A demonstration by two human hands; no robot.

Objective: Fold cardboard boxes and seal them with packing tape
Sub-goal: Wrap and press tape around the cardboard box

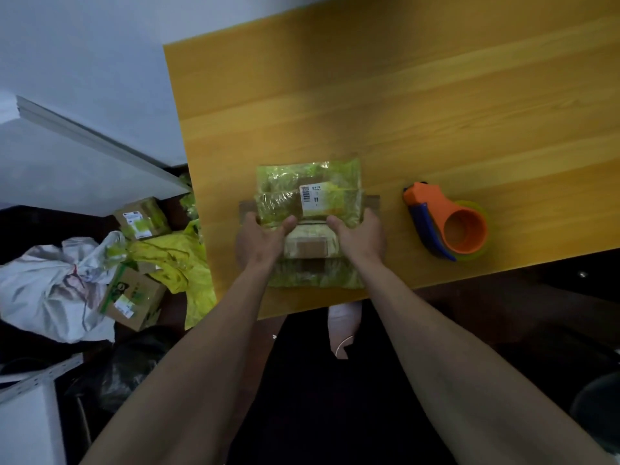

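A small cardboard box point(307, 193), wrapped in yellow-green tape and bearing a white barcode label, sits near the front edge of the wooden table point(385, 105). My left hand point(260, 241) grips its left side, thumb on the top flap. My right hand point(360, 238) grips the right side the same way. Brown side flaps stick out to both sides behind my hands. An orange and blue tape dispenser point(448, 221) with a yellow-green roll lies on the table to the right of the box, untouched.
On the floor to the left lie taped cardboard boxes point(142, 216) point(132, 298), a heap of crumpled yellow-green tape point(177, 260) and a white plastic bag point(53, 286). A white shelf point(30, 411) stands at the lower left. The table's left edge runs close to the box.
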